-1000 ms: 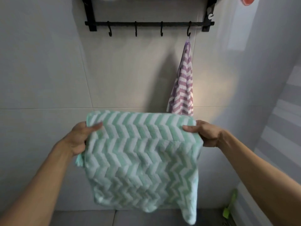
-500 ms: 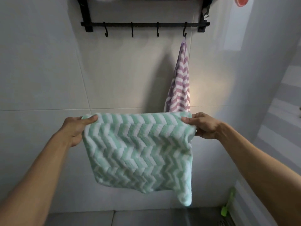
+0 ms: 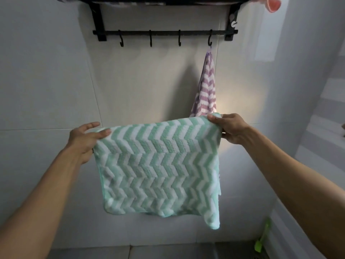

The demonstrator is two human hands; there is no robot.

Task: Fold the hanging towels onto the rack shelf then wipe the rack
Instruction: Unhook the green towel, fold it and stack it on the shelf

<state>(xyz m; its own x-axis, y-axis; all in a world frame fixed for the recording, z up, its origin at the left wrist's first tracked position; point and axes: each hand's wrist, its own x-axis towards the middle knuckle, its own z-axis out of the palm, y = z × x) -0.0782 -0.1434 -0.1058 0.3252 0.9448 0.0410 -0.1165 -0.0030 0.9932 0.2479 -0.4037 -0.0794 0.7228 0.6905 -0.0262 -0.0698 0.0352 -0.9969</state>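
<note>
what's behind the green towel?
Behind the green towel, the purple towel's lower tip disappears near the right hand; its upper part hangs from a hook. Wall tile behind is covered.

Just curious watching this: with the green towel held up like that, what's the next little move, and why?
Probably bring the two hands together to fold it in half again. The left hand and right hand each pinch a top corner of the green towel, which hangs spread out, still too wide for the rack shelf.

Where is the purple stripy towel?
In the head view, the purple towel hangs from the rightmost hook of the black rack, on the wall just above the right hand.
</note>
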